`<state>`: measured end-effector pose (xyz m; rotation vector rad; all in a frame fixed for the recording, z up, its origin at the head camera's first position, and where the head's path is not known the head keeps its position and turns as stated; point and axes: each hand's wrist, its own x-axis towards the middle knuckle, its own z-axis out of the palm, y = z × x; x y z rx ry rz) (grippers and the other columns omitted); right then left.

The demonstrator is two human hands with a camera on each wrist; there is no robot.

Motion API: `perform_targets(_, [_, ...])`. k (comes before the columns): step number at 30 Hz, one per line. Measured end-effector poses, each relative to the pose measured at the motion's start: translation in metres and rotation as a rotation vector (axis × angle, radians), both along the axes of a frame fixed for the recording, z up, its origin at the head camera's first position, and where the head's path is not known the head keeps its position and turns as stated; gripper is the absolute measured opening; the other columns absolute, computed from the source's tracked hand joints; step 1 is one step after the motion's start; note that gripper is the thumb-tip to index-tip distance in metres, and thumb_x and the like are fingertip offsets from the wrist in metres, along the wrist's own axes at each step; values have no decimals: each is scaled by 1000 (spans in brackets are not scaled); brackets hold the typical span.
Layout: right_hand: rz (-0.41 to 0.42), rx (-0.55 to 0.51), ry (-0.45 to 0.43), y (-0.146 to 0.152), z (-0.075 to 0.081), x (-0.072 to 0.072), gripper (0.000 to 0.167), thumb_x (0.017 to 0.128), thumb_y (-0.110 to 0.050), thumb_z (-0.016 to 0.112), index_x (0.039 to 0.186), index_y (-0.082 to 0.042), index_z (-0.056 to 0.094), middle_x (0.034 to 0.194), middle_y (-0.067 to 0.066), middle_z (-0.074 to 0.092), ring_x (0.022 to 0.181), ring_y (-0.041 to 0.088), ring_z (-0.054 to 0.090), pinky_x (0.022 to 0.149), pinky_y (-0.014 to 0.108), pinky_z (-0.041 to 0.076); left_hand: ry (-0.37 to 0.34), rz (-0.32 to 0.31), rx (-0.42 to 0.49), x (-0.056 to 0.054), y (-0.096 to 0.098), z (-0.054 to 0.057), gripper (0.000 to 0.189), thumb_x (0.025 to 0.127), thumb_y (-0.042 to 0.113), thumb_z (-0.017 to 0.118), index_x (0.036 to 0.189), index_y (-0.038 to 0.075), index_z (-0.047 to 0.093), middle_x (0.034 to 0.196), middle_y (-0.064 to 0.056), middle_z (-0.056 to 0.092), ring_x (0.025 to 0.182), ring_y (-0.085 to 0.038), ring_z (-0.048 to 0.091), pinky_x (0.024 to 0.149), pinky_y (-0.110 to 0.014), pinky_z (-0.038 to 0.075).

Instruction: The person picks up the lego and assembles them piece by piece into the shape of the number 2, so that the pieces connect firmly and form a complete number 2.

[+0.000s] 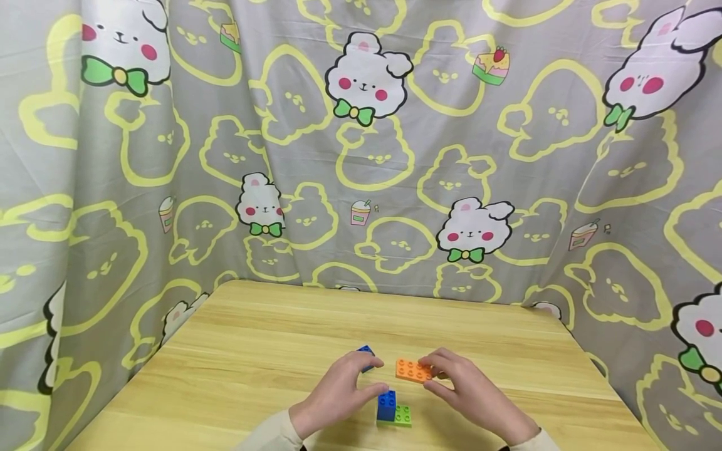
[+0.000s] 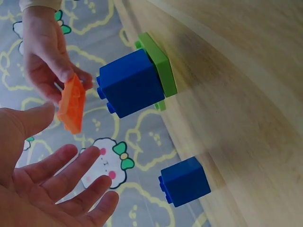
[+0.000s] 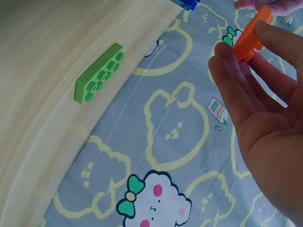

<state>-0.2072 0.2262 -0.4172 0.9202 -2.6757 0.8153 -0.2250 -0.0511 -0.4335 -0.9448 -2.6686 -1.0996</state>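
Observation:
My right hand pinches an orange building brick, its studs facing up, above the table. In the left wrist view this orange brick hangs between the other hand's thumb and fingers. My left hand holds nothing, its fingers apart. Near its thumb, a blue brick stands on one side of a light green plate. A second blue brick sits farther back, partly hidden by the left hand; the left wrist view shows this blue brick whole.
In the right wrist view a green studded plate lies on the table; whether it is the one under the blue brick, I cannot tell. A wooden table spreads beneath, with a patterned grey curtain around its back and sides.

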Motion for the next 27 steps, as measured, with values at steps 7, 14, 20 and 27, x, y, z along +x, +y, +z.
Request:
perform_targets(7, [27,1,-8,-4,1,3,27,98,-23,70,124,-14,68,115,-11,66,97,2,64,82,29,59,8,-12,3,0,1,-1,47,96,50,69,128,15,68,127,2,68,113,-15,64,91,-33,56])
perform_targets(14, [64,-20,-21,-8,1,5,26,99,-22,70,123,-13,68,115,-10,66,97,1,64,82,29,60,-12,-55,29,0,1,-1,46,97,45,70,132,16,66,129,4,68,120,-16,63,99,-39,53])
perform_targets(20, [80,-22,-30,-10,0,6,25,99,-24,69,123,-14,69,115,-11,66,97,1,64,81,29,60,-4,-64,34,0,1,-1,40,97,42,70,129,19,68,127,8,69,119,-13,62,99,-38,53])
perform_targets(27, [87,-8,-48,-13,-1,6,27,99,-24,69,124,-13,69,113,-12,65,97,0,63,82,29,60,-38,-66,48,0,1,0,40,97,45,69,127,18,70,126,6,70,117,-13,63,96,-38,54])
